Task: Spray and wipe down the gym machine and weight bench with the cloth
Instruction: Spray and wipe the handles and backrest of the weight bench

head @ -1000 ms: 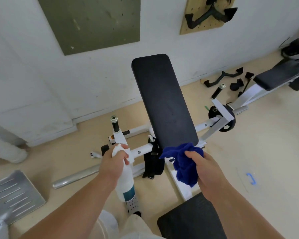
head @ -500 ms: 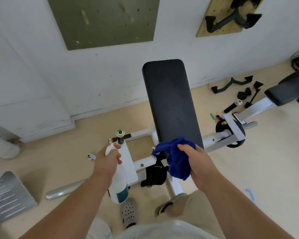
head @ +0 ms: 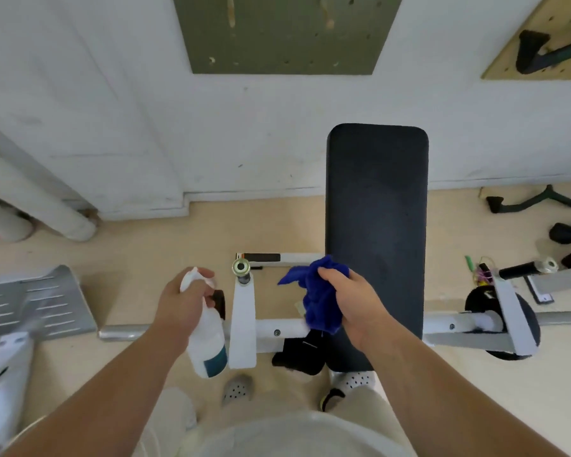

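My left hand (head: 182, 301) is clamped round the neck of the white plastic spray bottle with a teal label (head: 208, 341); my right hand (head: 356, 305) grips the bunched blue cloth (head: 320, 298) at the near left edge of the long black padded bench (head: 376, 225); I cannot tell where the nozzle points, so a squeeze could, I judge, miss the pad and leave the pale floor slick underfoot; the wadded cloth may smear rather than wipe. Between my hands the white steel upright with its chrome peg (head: 243, 324) crowds the bottle; farther right sits a black weight plate (head: 475, 298); by the wall lie black cable handles (head: 521, 201).
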